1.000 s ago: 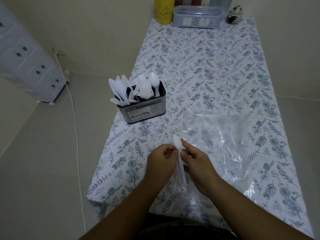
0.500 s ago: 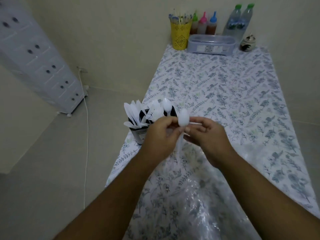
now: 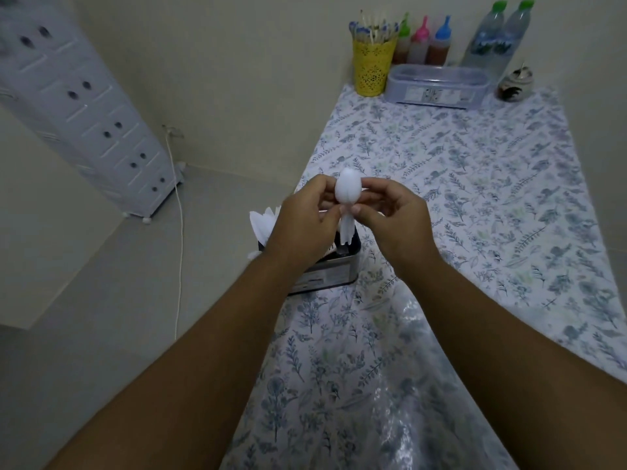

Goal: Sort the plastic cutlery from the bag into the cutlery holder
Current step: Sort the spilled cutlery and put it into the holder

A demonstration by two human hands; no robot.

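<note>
While both hands, left and right, pinch one white spoon, one cutlery holder sits below.

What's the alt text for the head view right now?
Both hands, left hand and right hand, pinch a white plastic spoon upright, bowl up, over a metal cutlery holder that already holds white cutlery. The holder stands at the near left of a floral tablecloth; a clear plastic bag lies nearer the camera.

Both forearms bare; no sleeves; left hand, right hand.
</note>
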